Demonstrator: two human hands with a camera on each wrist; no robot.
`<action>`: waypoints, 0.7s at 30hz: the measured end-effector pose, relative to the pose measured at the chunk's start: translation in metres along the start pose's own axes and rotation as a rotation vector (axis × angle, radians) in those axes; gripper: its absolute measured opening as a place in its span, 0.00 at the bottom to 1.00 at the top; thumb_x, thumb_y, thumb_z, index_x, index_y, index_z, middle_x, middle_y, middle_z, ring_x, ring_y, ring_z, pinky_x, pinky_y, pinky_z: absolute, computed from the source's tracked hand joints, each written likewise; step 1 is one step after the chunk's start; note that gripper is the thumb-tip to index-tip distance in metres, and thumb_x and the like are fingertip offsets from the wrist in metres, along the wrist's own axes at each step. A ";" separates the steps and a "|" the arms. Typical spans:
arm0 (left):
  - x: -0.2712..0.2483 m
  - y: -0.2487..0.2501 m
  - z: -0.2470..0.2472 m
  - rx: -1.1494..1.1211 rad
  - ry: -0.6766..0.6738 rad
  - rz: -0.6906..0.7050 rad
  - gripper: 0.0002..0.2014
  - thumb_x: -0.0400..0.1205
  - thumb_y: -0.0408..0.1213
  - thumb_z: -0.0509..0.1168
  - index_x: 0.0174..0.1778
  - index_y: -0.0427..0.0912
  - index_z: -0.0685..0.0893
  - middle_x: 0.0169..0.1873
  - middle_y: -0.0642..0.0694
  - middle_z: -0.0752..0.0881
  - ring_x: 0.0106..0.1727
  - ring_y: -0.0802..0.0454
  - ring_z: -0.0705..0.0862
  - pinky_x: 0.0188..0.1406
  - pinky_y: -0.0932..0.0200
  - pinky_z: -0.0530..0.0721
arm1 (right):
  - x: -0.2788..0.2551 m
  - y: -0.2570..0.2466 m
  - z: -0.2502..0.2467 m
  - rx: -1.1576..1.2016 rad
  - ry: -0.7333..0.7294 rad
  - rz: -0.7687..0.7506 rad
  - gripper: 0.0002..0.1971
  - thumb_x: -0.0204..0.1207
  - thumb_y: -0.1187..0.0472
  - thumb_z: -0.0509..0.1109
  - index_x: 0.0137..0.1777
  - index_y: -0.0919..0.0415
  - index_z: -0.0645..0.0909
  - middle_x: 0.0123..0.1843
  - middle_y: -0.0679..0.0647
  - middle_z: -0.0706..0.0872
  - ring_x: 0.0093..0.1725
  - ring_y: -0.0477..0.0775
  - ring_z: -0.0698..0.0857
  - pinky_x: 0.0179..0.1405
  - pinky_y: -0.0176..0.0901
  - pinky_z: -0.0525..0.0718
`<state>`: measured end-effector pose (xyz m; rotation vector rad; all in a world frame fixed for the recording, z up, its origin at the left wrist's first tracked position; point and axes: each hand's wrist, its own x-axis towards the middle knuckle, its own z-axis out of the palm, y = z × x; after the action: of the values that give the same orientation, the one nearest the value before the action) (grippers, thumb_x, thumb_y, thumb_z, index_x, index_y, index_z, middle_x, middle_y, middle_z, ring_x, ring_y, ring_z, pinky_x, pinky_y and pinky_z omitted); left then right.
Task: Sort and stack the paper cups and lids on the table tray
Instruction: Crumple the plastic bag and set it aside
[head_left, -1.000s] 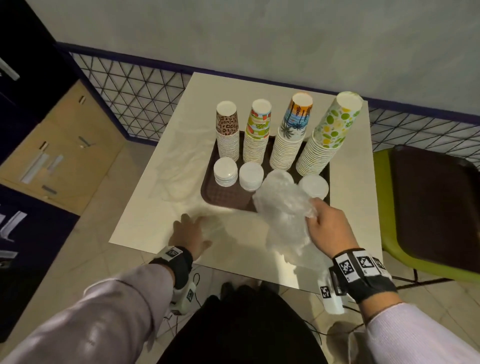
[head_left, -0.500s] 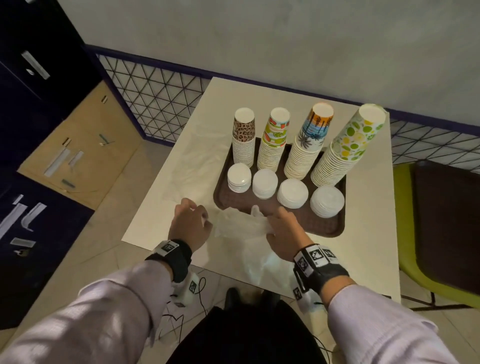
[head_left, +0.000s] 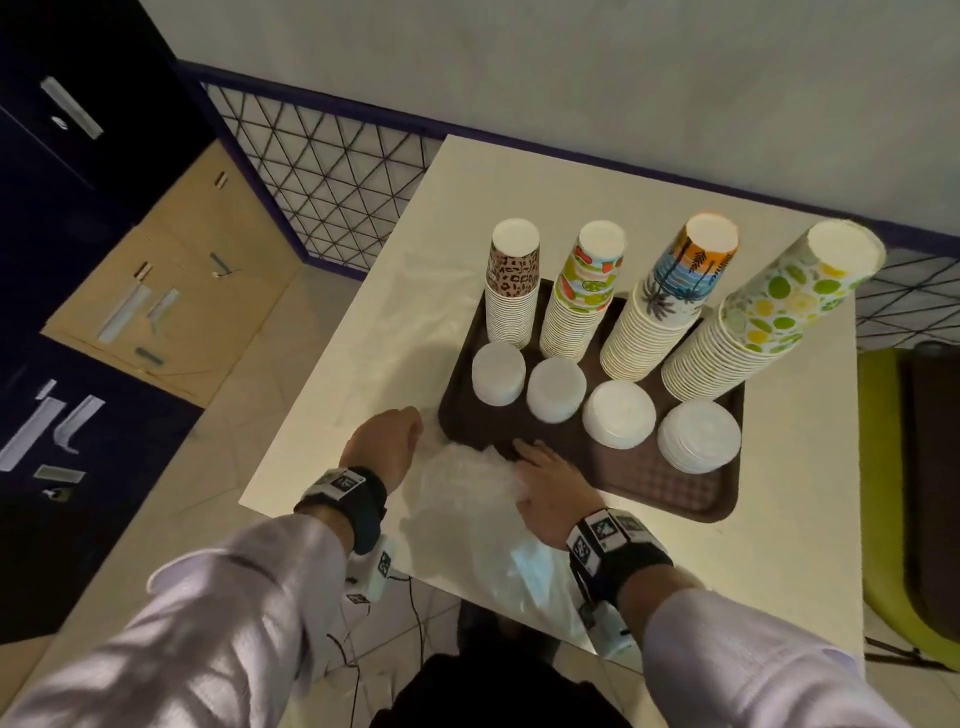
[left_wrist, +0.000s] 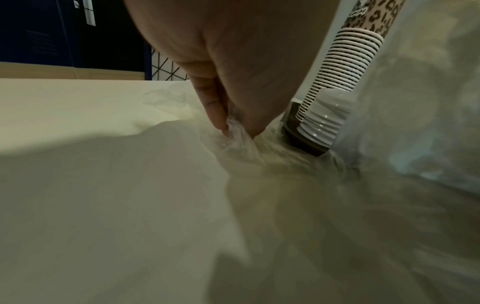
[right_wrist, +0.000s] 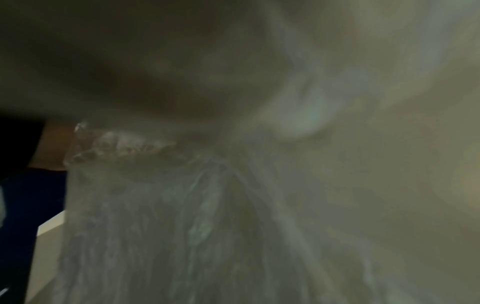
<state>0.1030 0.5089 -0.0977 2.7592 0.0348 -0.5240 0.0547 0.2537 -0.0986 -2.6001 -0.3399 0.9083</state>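
Observation:
A brown tray (head_left: 649, 483) carries four upside-down cup stacks: leopard (head_left: 511, 291), fruit (head_left: 582, 296), palm (head_left: 665, 306) and lime (head_left: 758, 322). A white lid stack stands before each (head_left: 498, 373) (head_left: 556, 388) (head_left: 618, 413) (head_left: 698, 435). A crumpled clear plastic bag (head_left: 462, 488) lies on the table in front of the tray. My left hand (head_left: 408, 434) pinches one end of it, as the left wrist view shows (left_wrist: 233, 127). My right hand (head_left: 530, 457) lies on the bag, fingers stretched to the tray's front edge. Plastic (right_wrist: 182, 205) fills the right wrist view.
The white table (head_left: 779, 545) ends just under my wrists. A thin clear sheet (head_left: 395, 332) lies left of the tray. A green chair (head_left: 883, 519) holding a brown tray stands at the right. Cardboard (head_left: 171, 291) and dark lockers (head_left: 62, 156) are on the left.
My right hand has brought the bag down from above the lids onto the table and moved left. The third lid stack has come into view. My left hand now pinches the bag's end.

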 end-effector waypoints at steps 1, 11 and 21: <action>0.001 0.000 -0.002 -0.031 -0.005 -0.003 0.14 0.88 0.34 0.61 0.69 0.48 0.80 0.55 0.43 0.89 0.55 0.39 0.87 0.53 0.50 0.82 | 0.000 -0.001 -0.001 0.016 0.009 0.003 0.33 0.84 0.58 0.61 0.89 0.49 0.58 0.92 0.46 0.51 0.91 0.54 0.48 0.88 0.64 0.53; -0.007 -0.004 -0.044 -0.076 0.103 0.025 0.15 0.89 0.32 0.60 0.67 0.42 0.88 0.59 0.37 0.83 0.61 0.37 0.85 0.65 0.46 0.82 | 0.006 -0.006 -0.009 0.098 -0.008 0.048 0.31 0.85 0.59 0.60 0.88 0.57 0.60 0.91 0.49 0.54 0.91 0.55 0.50 0.87 0.68 0.54; -0.030 -0.010 -0.097 -0.131 0.253 0.035 0.13 0.89 0.29 0.58 0.61 0.40 0.88 0.58 0.37 0.84 0.57 0.37 0.84 0.55 0.56 0.74 | 0.012 -0.003 -0.008 0.139 -0.008 0.065 0.30 0.86 0.59 0.59 0.88 0.57 0.60 0.91 0.49 0.57 0.90 0.54 0.53 0.87 0.63 0.58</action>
<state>0.1086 0.5511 -0.0046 2.6746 0.0772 -0.1550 0.0689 0.2585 -0.0981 -2.4932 -0.1875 0.9300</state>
